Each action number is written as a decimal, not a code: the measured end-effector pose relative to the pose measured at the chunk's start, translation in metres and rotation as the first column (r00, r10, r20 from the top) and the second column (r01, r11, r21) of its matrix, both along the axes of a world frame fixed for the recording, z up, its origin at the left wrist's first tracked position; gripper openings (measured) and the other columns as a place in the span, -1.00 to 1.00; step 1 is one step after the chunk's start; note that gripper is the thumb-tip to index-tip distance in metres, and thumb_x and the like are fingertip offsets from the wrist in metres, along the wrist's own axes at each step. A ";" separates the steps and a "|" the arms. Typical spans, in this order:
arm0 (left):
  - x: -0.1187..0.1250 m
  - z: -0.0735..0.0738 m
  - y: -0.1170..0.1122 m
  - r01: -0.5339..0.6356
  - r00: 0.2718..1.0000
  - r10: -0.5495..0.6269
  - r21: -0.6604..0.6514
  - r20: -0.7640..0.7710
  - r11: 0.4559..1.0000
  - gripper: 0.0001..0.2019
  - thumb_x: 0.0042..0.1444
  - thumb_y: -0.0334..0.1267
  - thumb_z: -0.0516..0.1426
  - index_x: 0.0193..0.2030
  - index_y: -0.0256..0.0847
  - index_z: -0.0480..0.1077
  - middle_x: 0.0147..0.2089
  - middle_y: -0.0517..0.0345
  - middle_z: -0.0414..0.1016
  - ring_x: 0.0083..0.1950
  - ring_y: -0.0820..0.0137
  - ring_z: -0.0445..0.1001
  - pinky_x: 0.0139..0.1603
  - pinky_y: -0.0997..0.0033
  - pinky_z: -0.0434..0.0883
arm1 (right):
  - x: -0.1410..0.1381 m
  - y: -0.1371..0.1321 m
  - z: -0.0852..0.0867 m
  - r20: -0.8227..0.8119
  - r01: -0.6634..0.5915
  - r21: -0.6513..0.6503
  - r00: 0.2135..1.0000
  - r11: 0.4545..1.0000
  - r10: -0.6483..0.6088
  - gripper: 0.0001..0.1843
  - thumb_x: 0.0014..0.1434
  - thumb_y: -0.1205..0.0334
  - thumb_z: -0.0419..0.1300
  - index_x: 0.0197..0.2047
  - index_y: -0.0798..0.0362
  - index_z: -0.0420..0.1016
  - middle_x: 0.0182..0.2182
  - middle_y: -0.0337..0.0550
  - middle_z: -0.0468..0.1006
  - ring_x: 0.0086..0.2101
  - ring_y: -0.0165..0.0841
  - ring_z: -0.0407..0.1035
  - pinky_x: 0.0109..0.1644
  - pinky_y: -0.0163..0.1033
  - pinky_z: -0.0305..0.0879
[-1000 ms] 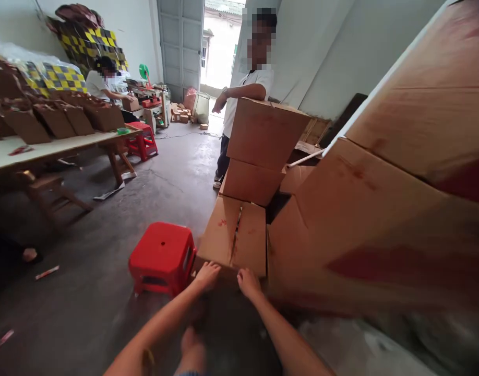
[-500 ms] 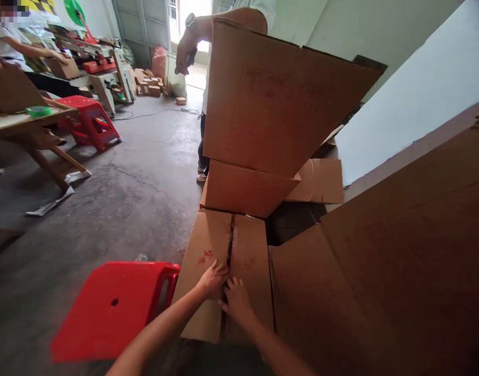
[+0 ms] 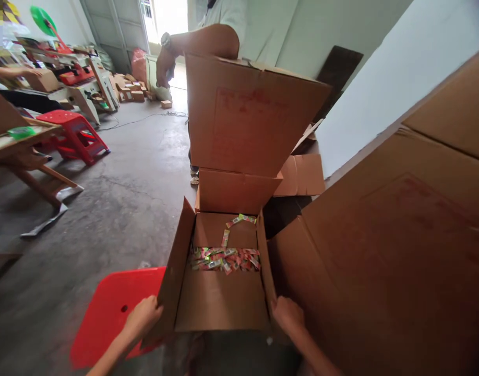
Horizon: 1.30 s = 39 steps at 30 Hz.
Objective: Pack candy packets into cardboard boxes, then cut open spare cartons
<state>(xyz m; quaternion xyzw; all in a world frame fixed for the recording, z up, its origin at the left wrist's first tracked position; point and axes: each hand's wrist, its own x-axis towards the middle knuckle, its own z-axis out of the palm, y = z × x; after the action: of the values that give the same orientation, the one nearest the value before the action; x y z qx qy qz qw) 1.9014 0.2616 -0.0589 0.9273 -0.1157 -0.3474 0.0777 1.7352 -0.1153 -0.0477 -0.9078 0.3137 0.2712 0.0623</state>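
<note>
Cardboard box (image 3: 222, 300) sits btwn near red stool (image 3: 112, 297) & big carton (image 3: 364, 235) on my head cam, small packets (image 3: 224, 259) showing inside. I've got L hand (image 3: 144, 313) w/ fingers curled round L flap (image 3: 176, 266), R hand (image 3: 289, 316) likewise on R flap (image 3: 266, 261); forearms reach fwd from bottom edge, hands well apart, one per side of box.
</note>
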 end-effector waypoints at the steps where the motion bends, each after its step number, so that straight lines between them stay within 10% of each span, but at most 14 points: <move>1: -0.002 0.003 0.004 0.041 0.999 -0.041 -0.021 -0.021 0.999 -0.64 0.16 -0.24 -0.13 -0.25 -0.27 0.48 -0.21 -0.13 0.59 -0.12 0.12 0.56 -0.15 0.24 0.43 | -0.006 -0.005 0.004 -0.018 -0.022 0.015 1.000 1.000 0.023 -0.60 0.26 0.22 -0.06 -0.20 0.20 0.58 -0.20 0.25 0.60 -0.15 -0.08 0.52 -0.14 -0.12 0.36; 14: -0.108 0.056 0.004 0.118 0.992 -0.119 0.016 0.046 0.993 -0.62 0.14 -0.27 -0.15 -0.24 -0.28 0.48 -0.14 -0.18 0.59 -0.07 0.15 0.54 -0.17 0.31 0.36 | -0.108 0.012 0.046 0.001 -0.060 0.092 0.998 0.994 0.060 -0.63 0.26 0.18 -0.01 -0.21 0.14 0.60 -0.18 0.17 0.61 -0.14 -0.17 0.52 -0.13 -0.22 0.37; 25: -0.297 0.060 0.028 -0.029 0.988 0.049 0.138 -0.145 0.990 -0.59 0.18 -0.33 -0.21 -0.19 -0.26 0.47 -0.10 -0.10 0.58 -0.02 0.12 0.52 -0.07 0.22 0.37 | -0.268 0.006 0.011 -0.176 -0.098 0.135 0.977 0.986 0.122 -0.59 0.30 0.20 -0.07 -0.18 0.18 0.58 -0.23 0.16 0.61 -0.18 -0.12 0.52 -0.15 -0.17 0.37; 29: -0.286 0.054 0.022 -0.093 0.987 0.106 0.103 -0.124 0.990 -0.57 0.19 -0.29 -0.23 -0.22 -0.26 0.46 -0.12 -0.11 0.59 -0.03 0.10 0.52 -0.09 0.21 0.36 | -0.193 0.039 0.043 0.259 -0.148 -0.127 0.950 0.981 0.177 -0.31 0.08 0.37 0.17 0.28 0.34 0.17 0.18 0.30 0.31 0.15 0.01 0.25 0.17 -0.03 0.22; 32: -0.276 0.047 0.028 -0.078 0.990 0.088 0.091 -0.112 0.993 -0.57 0.18 -0.28 -0.23 -0.19 -0.27 0.46 -0.10 -0.12 0.58 -0.01 0.08 0.51 -0.06 0.18 0.35 | -0.087 0.100 0.047 0.654 -0.293 -0.077 0.707 0.953 0.270 -0.19 0.18 0.20 0.11 0.40 0.22 -0.14 0.37 0.13 -0.07 0.34 -0.08 -0.16 0.35 0.00 -0.02; 36: -0.276 0.038 0.041 -0.079 0.982 0.095 0.104 -0.160 0.991 -0.56 0.17 -0.28 -0.24 -0.19 -0.27 0.45 -0.08 -0.13 0.57 0.00 0.09 0.50 -0.04 0.18 0.33 | 0.041 0.152 -0.011 0.510 -0.251 0.105 0.844 0.962 0.165 -0.24 0.25 0.20 -0.01 0.40 0.30 -0.22 0.37 0.29 -0.12 0.33 -0.01 -0.15 0.31 0.11 0.00; 39: -0.272 0.033 0.049 -0.112 0.970 0.124 0.070 -0.210 0.991 -0.55 0.20 -0.21 -0.25 -0.24 -0.19 0.45 -0.12 -0.05 0.59 -0.02 0.13 0.51 -0.07 0.22 0.33 | 0.080 0.145 -0.062 0.333 -0.383 0.121 0.885 0.916 0.326 -0.38 0.22 0.27 0.03 0.30 0.36 0.11 0.31 0.33 0.08 0.32 0.02 -0.10 0.32 0.27 -0.16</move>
<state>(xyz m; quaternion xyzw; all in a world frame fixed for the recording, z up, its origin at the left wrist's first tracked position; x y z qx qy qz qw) 1.6290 0.3110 -0.0255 0.8915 -0.0413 -0.4433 0.0834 1.8151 0.0298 -0.1101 -0.9711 0.1020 0.1619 0.1425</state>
